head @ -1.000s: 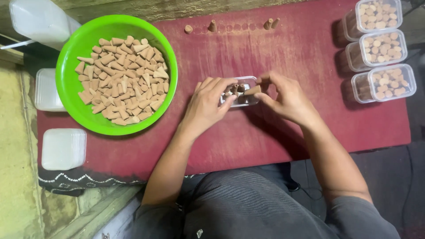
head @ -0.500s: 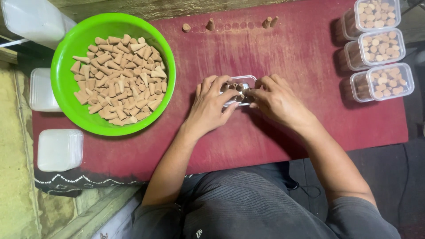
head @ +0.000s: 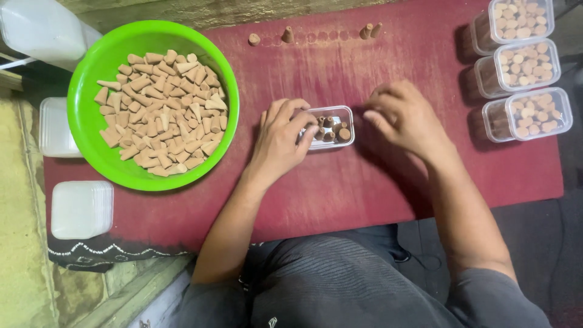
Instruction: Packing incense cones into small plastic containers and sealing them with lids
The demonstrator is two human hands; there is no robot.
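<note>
Fingers of left hand [head: 282,136] steady the box [head: 331,126], partly filled; right hand [head: 404,115] loose, empty, at 3 o'clock. Three boxes [head: 525,70] full, bowl [head: 91,130] still loaded.

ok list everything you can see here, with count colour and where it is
green bowl: one, bright green, left on the cloth
cones in bowl: a heap, tan, filling the bowl
small clear box: one, clear, centre, partly filled with cones
filled boxes: three, clear, packed with tan cones, in a column at right edge
loose cones: about four, tan, along the far edge
red cloth: one, dark red, covering the work surface
white lids: a stack, white, lower left
white trays: a stack, white, left of bowl
left hand: fingers on the small box
right hand: beside the box, apart from it
</note>
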